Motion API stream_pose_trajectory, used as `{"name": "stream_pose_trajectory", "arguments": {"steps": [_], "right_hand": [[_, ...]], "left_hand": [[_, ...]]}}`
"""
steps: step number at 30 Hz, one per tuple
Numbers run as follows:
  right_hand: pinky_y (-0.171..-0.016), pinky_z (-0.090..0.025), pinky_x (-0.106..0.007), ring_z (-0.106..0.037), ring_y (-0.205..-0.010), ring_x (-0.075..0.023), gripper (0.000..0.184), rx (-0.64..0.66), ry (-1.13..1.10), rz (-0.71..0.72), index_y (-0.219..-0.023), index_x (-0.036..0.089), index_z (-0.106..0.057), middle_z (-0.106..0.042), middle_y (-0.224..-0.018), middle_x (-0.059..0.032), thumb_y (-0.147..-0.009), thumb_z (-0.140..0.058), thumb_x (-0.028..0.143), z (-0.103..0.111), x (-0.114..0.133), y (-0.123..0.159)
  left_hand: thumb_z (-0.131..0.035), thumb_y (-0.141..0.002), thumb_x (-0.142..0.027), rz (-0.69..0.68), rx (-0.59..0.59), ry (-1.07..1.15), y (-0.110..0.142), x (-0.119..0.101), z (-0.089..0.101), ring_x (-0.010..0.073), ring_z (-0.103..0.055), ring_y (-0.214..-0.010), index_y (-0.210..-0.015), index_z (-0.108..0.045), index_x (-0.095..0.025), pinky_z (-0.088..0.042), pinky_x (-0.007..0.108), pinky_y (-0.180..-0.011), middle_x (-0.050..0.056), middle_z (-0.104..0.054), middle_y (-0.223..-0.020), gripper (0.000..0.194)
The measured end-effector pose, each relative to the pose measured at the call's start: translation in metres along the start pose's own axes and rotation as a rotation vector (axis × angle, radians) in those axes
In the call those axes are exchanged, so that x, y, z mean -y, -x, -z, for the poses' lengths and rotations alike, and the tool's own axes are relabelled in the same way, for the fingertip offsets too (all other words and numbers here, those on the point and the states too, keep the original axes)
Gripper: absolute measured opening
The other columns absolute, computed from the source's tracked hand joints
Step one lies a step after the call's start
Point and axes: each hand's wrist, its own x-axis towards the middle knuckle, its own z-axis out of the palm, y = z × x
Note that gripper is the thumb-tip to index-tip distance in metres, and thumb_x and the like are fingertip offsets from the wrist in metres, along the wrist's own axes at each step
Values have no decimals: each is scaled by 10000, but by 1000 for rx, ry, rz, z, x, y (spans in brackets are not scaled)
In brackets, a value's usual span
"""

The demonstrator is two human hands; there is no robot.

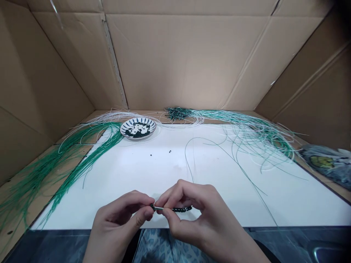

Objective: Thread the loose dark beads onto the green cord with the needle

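Close to the board's front edge, my left hand [116, 221] pinches a dark bead between thumb and index finger. From there a short pale stretch of cord [159, 208] runs to my right hand [199, 215], whose thumb and fingers are closed on it. A row of dark beads [182, 209] on the cord shows beneath my right fingers. A thin green cord [189, 164] rises beyond my right hand and curves to the right over the board; whether it is the same cord is hidden by the fingers.
A striped plate [123, 128] with dark beads stands at the back left of the white board [153, 175]. Loose beads [170, 151] lie in front. Green cords [85, 166] spread left; a dark beaded bundle [178, 113] trails cords right. A plastic bag [329, 164] lies right, inside cardboard walls [186, 58].
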Motion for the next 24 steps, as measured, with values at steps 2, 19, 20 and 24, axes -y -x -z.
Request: {"name": "stream_pose_trajectory", "arguments": {"steps": [2, 19, 20, 24], "right_hand": [[-753, -548, -224, -715, -801, -145, 158, -3, 13, -4, -726, 209, -595, -799, -866, 2, -792, -675, 91, 1, 0, 0], [-784, -516, -216, -680, -808, -127, 189, 22, 41, -6, -731, 206, -607, -779, -874, 30, -773, -687, 40, 5, 1, 2], [-788, -513, -217, -675, -805, -126, 195, 23, 48, -6, -732, 208, -607, -772, -863, 35, -773, -684, 33, 6, 1, 2], [-798, -511, -234, -667, -810, -141, 203, 71, 100, -30, -734, 213, -618, -736, -816, 42, -762, -674, 20, 10, 0, 3]], "left_hand": [[-780, -603, -223, 5, 9, -14, 0, -1, 0, 103, -608, -581, -555, -800, -292, -478, 124, -556, -58, -724, -580, 87], [-815, -629, -194, -89, 82, -76, -5, 5, 5, 140, -642, -636, -600, -818, -296, -503, 156, -592, -27, -738, -628, 106], [-818, -634, -195, -103, 87, -88, -5, 5, 6, 146, -648, -641, -601, -817, -295, -503, 159, -590, -22, -741, -632, 105], [-810, -667, -212, -178, 148, -160, -5, 3, 8, 165, -665, -627, -609, -820, -313, -507, 174, -590, -12, -755, -629, 117]]}}
